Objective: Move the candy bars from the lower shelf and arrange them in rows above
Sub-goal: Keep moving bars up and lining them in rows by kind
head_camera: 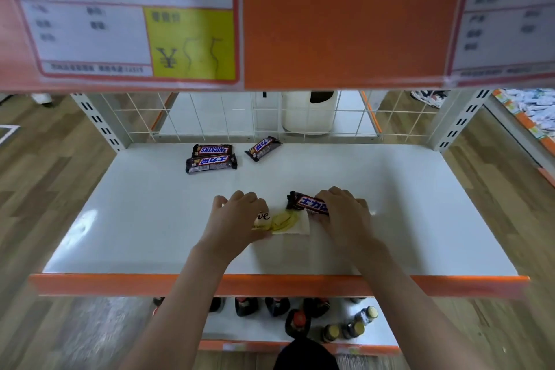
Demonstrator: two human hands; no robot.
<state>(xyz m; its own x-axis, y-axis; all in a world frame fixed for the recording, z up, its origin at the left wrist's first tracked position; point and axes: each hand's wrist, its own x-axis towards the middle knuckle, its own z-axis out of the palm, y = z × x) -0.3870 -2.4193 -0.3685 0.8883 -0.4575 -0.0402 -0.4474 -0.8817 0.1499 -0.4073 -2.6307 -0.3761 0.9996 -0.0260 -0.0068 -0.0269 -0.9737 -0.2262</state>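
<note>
We judge the job partly done. On the white shelf [150,213] three dark Snickers bars lie near the back, upper centre of the frame: two stacked close in a pair, the upper bar [212,149] and the lower bar [211,163], plus a third bar [263,148] just to their right, tilted off line. No tidy row yet; that one needs squaring.

At centre frame both hands work. Our left hand [237,219] presses down on a pale Dove packet [283,222], fingers curled over its left end. Our right hand [345,213] grips a fourth Snickers bar [309,203], fingers curled over its right end; bar and packet touch at the corner.

We cannot see any candy on the shelf below; only dark bottles [277,306] show at bottom centre, so what remains is unclear.

Materials: wrappers are glossy film, crimped at the ends, likely slippery. Shelf is smooth painted metal with an orange front lip [120,284]. White wire grid [210,117] backs it. Price label [123,21] hangs upper left.
</note>
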